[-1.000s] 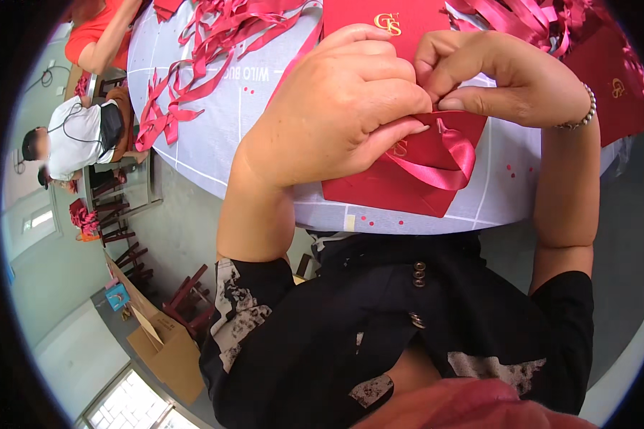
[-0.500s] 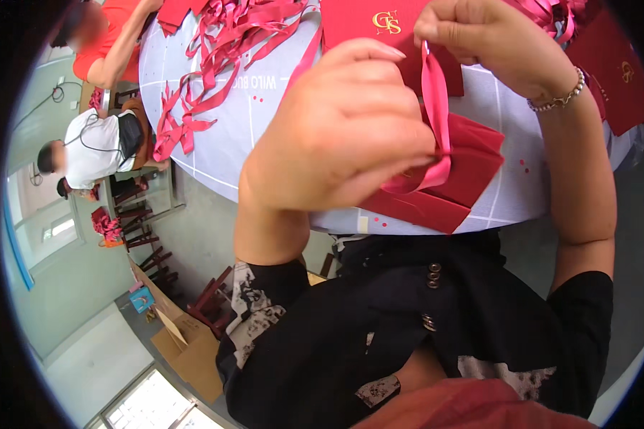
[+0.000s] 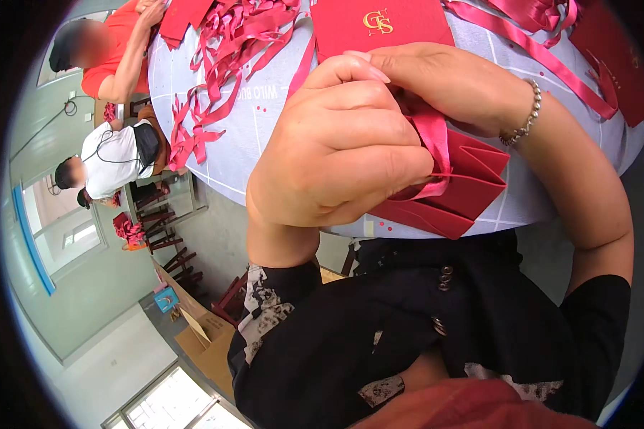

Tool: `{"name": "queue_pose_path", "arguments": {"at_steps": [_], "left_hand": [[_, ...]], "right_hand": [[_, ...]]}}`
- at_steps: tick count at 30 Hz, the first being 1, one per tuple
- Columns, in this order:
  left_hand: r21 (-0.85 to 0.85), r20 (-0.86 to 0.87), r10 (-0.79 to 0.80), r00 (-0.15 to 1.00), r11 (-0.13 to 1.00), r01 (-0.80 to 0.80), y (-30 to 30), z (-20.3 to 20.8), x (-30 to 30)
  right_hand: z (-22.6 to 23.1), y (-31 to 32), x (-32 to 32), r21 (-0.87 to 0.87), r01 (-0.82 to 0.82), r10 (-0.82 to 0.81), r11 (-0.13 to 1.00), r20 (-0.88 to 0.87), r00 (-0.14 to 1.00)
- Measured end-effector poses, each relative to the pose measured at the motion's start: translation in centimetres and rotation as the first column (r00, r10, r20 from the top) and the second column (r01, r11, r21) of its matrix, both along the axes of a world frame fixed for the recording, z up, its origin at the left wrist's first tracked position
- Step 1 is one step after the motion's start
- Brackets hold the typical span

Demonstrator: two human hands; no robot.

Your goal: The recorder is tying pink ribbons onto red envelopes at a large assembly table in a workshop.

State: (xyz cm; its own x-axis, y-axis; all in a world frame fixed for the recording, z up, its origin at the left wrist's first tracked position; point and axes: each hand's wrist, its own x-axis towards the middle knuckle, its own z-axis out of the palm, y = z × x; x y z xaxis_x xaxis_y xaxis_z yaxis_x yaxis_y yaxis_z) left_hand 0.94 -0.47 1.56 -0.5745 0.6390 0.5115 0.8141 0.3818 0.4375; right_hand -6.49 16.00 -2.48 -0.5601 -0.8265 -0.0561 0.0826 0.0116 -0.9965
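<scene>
My left hand (image 3: 343, 146) is closed on a pink ribbon (image 3: 434, 139), which loops out beside its fingers over a small red paper bag (image 3: 444, 213). The bag lies on the table near its front edge, with folded side panels on the right. My right hand (image 3: 454, 86), with a beaded bracelet at the wrist, reaches in from the right. Its bent fingers press together behind my left hand. Their tips are hidden, so what they grip cannot be made out. Just beyond both hands lies another red bag (image 3: 415, 28) with a gold emblem.
Loose pink ribbons (image 3: 247, 39) are heaped at the table's far left. More ribbon (image 3: 522, 43) and red bags (image 3: 626, 71) lie at the right. A pale cloth (image 3: 229, 154) covers the table. Two people sit to the left; stools and a cardboard box (image 3: 211, 357) stand on the floor.
My right hand has come down and left, from holding the ribbon stretched up to a place against my left hand. The upright ribbon loop has dropped lower.
</scene>
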Motion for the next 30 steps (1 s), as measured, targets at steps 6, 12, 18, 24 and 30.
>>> {"name": "queue_pose_path", "arguments": {"at_steps": [6, 12, 18, 24, 30], "left_hand": [[-0.102, 0.171, 0.101, 0.980, 0.991, -0.084, -0.1, -0.4, -0.1], [-0.091, 0.253, 0.278, 0.927, 0.960, -0.264, 0.0, -0.8, -0.2], [0.028, 0.397, 0.258, 0.881, 0.956, -0.293, -1.0, -0.4, 0.1], [0.809, 0.250, -0.309, 0.918, 0.588, -0.023, -1.4, -1.6, -0.5], [0.699, 0.510, -0.134, 0.850, 0.640, -0.319, -3.7, -1.9, -1.4]], "right_hand": [[-1.0, 0.5, -1.9, 0.306, 0.080, 0.200, 0.949, -0.777, 0.596], [1.3, 0.4, -3.5, 0.393, 0.523, 0.002, 0.756, -0.801, 0.599], [0.2, 1.0, -4.3, 0.222, 0.468, -0.297, 0.855, -0.529, 0.795], [1.5, 3.4, -5.9, -0.177, 0.519, -0.506, 0.836, 0.119, 0.855], [1.1, 5.8, -8.1, 0.102, 0.594, -0.481, 0.798, -0.485, 0.730]]}}
